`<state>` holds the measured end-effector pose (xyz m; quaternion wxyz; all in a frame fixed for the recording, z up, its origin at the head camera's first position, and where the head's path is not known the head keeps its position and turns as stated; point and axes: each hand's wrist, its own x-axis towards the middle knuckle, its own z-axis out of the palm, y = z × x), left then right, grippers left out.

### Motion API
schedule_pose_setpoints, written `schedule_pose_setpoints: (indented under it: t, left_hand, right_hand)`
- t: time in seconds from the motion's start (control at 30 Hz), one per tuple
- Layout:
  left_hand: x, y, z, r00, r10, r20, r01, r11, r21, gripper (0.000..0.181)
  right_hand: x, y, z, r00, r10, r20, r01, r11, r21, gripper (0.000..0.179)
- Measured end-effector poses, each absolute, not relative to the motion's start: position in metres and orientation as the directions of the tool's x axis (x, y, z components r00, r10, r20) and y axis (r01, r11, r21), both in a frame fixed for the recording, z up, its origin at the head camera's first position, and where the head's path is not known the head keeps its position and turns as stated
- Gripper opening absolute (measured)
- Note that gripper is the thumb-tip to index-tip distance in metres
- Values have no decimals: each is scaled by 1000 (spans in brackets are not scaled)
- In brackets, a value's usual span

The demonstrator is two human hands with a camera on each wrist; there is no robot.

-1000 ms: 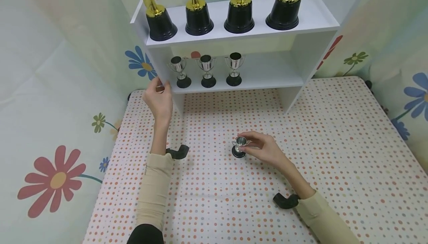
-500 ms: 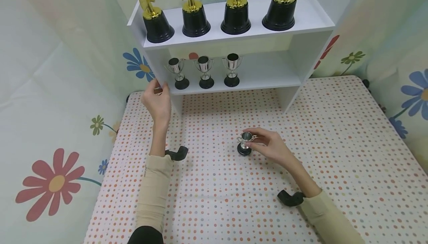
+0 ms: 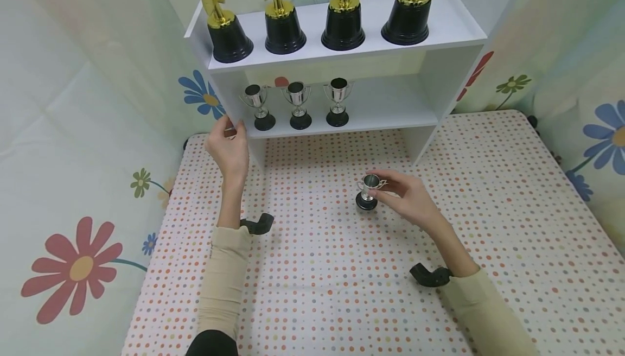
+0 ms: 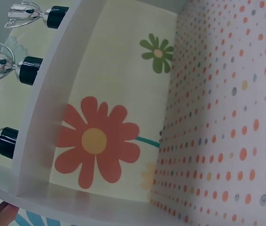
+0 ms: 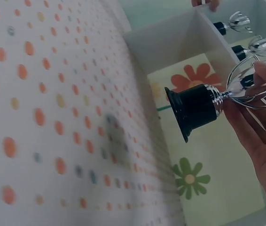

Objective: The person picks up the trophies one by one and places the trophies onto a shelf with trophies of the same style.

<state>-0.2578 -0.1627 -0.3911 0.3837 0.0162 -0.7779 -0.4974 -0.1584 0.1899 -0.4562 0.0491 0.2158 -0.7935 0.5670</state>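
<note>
My right hand [image 3: 407, 196] pinches a small silver trophy cup [image 3: 369, 183] with a black base. In the right wrist view the cup's black base [image 5: 193, 109] hangs clear above the dotted cloth, its shadow lying below. My left hand [image 3: 229, 147] grips the left side panel of the white shelf [image 3: 303, 132], thumb on the near edge by the middle board. Three matching silver cups stand upright on that board: a left cup [image 3: 264, 120], a middle cup [image 3: 300, 120] and a right cup [image 3: 337, 117].
On the top board stand several gold star trophies [image 3: 343, 25] with black bases. Right of the three cups, the middle board [image 3: 390, 103] lies bare. A dotted cloth [image 3: 312, 269] covers the table, and flowered curtains [image 3: 78, 144] hang around it.
My right hand has carried the silver trophy cup up and to the right, closer to the shelf. The left hand keeps its grip on the side panel.
</note>
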Motion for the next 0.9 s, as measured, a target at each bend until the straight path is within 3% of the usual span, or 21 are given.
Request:
schedule_pose_setpoints:
  t: [0.47,0.63,0.9]
  left_hand:
    - [-258,-162,-391,-711,-389,586,365,508,780,23]
    - [-258,-163,-392,-718,-384,580,359,510,782,23]
    - [-253,-167,-394,-731,-363,578,348,529,774,23]
  right_hand:
    - [-181,207,-400,-855,-229,465,-516,289,-807,44]
    - [-189,209,-376,-863,-202,462,-505,322,-801,43]
    - [-203,209,-358,-880,-163,446,-475,261,-840,42]
